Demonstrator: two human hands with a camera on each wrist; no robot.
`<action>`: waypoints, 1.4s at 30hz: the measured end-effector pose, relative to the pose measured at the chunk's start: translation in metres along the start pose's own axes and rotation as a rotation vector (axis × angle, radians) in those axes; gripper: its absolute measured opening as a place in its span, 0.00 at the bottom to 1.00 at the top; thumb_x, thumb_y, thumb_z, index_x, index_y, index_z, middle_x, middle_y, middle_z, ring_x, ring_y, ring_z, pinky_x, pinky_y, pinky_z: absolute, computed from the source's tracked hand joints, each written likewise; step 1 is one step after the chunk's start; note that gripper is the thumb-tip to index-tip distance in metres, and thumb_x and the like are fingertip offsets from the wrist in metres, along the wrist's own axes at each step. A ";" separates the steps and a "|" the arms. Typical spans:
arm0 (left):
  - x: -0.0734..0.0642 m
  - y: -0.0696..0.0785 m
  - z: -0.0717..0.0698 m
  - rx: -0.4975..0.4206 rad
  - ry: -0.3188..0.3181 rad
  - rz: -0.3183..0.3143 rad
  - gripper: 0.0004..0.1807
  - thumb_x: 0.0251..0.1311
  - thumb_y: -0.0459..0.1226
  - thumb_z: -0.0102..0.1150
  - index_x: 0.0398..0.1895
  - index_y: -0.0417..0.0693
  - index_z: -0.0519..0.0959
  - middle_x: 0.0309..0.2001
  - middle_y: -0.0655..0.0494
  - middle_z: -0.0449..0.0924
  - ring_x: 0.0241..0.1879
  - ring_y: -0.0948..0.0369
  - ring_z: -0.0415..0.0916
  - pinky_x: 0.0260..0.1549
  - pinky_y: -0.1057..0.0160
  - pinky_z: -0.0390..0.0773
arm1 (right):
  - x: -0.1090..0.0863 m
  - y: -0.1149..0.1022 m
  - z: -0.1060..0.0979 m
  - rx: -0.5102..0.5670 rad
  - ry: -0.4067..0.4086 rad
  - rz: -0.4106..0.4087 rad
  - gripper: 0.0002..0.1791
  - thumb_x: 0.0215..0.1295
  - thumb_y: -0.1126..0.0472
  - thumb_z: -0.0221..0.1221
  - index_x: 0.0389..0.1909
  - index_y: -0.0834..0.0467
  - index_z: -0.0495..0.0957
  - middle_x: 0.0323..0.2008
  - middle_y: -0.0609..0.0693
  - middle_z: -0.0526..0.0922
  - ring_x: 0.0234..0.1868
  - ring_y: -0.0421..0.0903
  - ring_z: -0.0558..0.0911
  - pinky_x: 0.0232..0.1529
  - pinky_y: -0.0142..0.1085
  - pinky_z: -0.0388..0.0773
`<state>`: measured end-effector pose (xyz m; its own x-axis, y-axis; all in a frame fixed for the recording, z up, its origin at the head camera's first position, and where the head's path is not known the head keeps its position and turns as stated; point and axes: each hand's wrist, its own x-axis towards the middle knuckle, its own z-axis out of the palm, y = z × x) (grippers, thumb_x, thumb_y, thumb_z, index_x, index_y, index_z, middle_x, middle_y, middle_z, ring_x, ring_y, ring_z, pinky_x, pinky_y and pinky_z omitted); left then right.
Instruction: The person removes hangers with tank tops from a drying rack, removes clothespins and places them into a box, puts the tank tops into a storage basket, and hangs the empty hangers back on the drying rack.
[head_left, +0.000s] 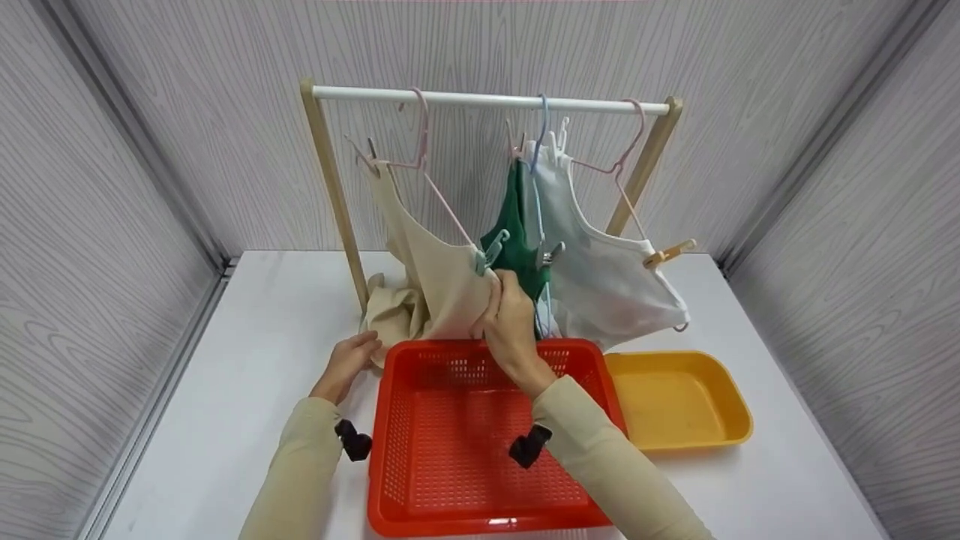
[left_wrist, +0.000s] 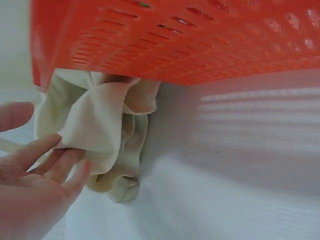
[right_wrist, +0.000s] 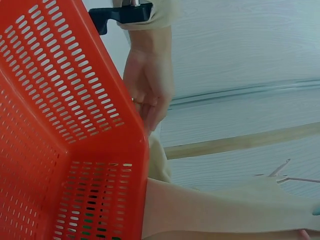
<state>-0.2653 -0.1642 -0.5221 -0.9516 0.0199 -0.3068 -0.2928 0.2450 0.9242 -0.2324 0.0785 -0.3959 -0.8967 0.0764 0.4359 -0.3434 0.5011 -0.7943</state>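
A beige tank top [head_left: 442, 270] hangs from a pink hanger [head_left: 424, 142], held by a pink clothespin [head_left: 365, 155] and a pale green clothespin [head_left: 491, 253]. Just below the green one, my right hand [head_left: 511, 322] pinches the top's edge between thumb and fingers. My left hand [head_left: 349, 365] is low at the left; in the left wrist view its nearly straight fingers [left_wrist: 37, 150] touch the bunched lower cloth [left_wrist: 100, 120], thumb apart. Part of that cloth lies behind the red basket [head_left: 379, 450]. The right wrist view shows the left hand [right_wrist: 150, 90] beyond the basket rim.
A rack with a white bar [head_left: 480, 98] stands at the back. On it also hang a green garment [head_left: 514, 217] on a blue hanger [head_left: 544, 135] and a white tank top [head_left: 600, 270] with an orange clothespin [head_left: 670, 253]. A yellow tray [head_left: 739, 405] sits right of the basket.
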 end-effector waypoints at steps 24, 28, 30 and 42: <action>-0.009 0.038 0.003 -0.177 -0.023 0.144 0.28 0.70 0.33 0.42 0.71 0.32 0.56 0.75 0.37 0.50 0.75 0.45 0.51 0.75 0.52 0.55 | 0.004 0.002 -0.004 -0.067 0.286 -0.182 0.10 0.73 0.65 0.47 0.41 0.66 0.75 0.31 0.61 0.83 0.32 0.53 0.81 0.35 0.44 0.79; -0.010 0.043 0.003 -0.239 -0.004 0.173 0.27 0.70 0.31 0.42 0.70 0.29 0.57 0.75 0.35 0.51 0.75 0.45 0.50 0.75 0.52 0.54 | 0.004 -0.002 -0.007 -0.054 0.293 -0.201 0.10 0.73 0.65 0.47 0.41 0.66 0.75 0.31 0.61 0.83 0.32 0.52 0.81 0.36 0.43 0.79; -0.011 0.047 0.004 -0.253 0.001 0.188 0.27 0.69 0.30 0.42 0.69 0.28 0.57 0.75 0.35 0.51 0.75 0.44 0.50 0.75 0.51 0.54 | 0.003 -0.004 -0.008 -0.054 0.294 -0.201 0.10 0.73 0.65 0.47 0.41 0.66 0.75 0.32 0.61 0.83 0.32 0.52 0.81 0.36 0.43 0.78; -0.021 0.066 0.013 -0.285 0.064 0.272 0.25 0.68 0.29 0.46 0.67 0.30 0.63 0.72 0.37 0.58 0.73 0.49 0.56 0.66 0.66 0.66 | -0.003 -0.006 -0.014 -0.023 0.303 -0.212 0.09 0.73 0.66 0.47 0.41 0.66 0.75 0.22 0.59 0.77 0.21 0.48 0.76 0.26 0.35 0.76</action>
<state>-0.2634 -0.1355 -0.4576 -0.9992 -0.0154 -0.0358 -0.0351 -0.0399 0.9986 -0.2234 0.0870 -0.3862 -0.6813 0.2189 0.6985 -0.5034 0.5527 -0.6642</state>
